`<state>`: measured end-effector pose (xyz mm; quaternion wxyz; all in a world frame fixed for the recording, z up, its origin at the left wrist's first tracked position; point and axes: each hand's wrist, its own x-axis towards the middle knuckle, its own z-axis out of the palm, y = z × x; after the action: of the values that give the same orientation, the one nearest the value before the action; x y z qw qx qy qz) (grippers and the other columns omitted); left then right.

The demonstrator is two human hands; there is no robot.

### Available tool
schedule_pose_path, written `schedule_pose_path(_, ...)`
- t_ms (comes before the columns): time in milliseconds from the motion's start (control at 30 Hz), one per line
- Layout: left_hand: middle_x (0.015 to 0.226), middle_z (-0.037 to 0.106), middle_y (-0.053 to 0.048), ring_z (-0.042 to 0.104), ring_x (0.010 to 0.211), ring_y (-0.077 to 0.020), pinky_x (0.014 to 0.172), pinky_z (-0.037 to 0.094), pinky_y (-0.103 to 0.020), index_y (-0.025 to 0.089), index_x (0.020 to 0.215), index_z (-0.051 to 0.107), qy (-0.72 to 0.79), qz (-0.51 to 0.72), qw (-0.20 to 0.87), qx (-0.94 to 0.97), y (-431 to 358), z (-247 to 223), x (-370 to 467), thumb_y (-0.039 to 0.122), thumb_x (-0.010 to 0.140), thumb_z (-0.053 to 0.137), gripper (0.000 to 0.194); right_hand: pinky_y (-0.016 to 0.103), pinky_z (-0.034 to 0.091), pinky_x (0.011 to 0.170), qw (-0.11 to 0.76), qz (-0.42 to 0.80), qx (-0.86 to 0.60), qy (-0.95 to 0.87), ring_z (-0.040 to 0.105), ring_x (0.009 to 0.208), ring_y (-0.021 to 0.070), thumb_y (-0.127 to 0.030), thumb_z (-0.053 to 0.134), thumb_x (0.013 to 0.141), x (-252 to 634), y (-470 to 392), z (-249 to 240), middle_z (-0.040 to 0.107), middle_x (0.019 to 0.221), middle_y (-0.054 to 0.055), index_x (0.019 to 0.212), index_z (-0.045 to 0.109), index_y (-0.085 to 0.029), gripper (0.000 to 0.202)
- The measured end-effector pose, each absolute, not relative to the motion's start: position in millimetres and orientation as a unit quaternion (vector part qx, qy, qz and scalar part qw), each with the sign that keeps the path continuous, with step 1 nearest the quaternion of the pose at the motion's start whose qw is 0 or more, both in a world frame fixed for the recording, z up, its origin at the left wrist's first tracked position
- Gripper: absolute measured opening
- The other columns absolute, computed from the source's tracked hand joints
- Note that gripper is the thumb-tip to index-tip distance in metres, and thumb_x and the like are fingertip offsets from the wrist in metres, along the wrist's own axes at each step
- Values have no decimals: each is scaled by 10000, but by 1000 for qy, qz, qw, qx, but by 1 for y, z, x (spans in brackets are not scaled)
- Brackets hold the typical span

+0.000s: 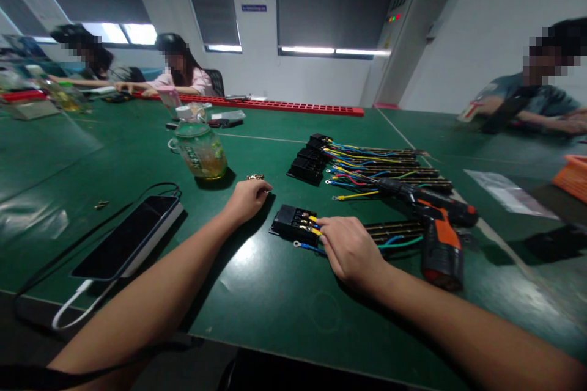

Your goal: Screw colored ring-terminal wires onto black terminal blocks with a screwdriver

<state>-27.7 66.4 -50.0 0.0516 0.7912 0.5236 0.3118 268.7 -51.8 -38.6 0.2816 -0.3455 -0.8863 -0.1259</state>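
My right hand (353,250) is closed over the wires of a black terminal block (293,220), its fingertips at two yellow-sleeved ring terminals (312,229). A blue wire (305,245) with a bare ring end sticks out below them, lying on the table. Just left of the block, my left hand (247,198) rests on the table with thumb and fingers pinched together; what lies between them is too small to make out. Right behind it is a little pile of brass-coloured screws (255,177). A black and orange power drill (435,226) lies across the wired strips right of my right hand.
Several more wired black blocks (309,162) lie behind. A drink jug (199,149) stands left of them, and a phone on a power bank (132,235) lies front left. Loose screws (101,204) lie beyond it. An orange basket (573,177) is far right; people sit around the table.
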Motion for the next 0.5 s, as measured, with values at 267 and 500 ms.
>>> schedule_pose_path(267, 878, 768, -35, 695, 768, -189, 744, 542, -292, 186, 905, 762, 492, 360, 45, 791, 63, -49, -28, 161, 837, 691, 102, 392, 452, 882, 292, -116, -346, -884, 678, 996, 260, -157, 508, 997, 268, -52, -39, 757, 1112, 128, 1063, 667, -107, 179)
schedule_pose_path(500, 806, 685, -13, 634, 722, -167, 693, 504, -274, 186, 925, 734, 462, 386, 33, 798, 60, -47, -25, 186, 852, 711, 76, 392, 457, 875, 289, -103, -360, -881, 679, 993, 255, -174, 487, 1011, 269, -51, -39, 758, 1112, 123, 1096, 665, -115, 205)
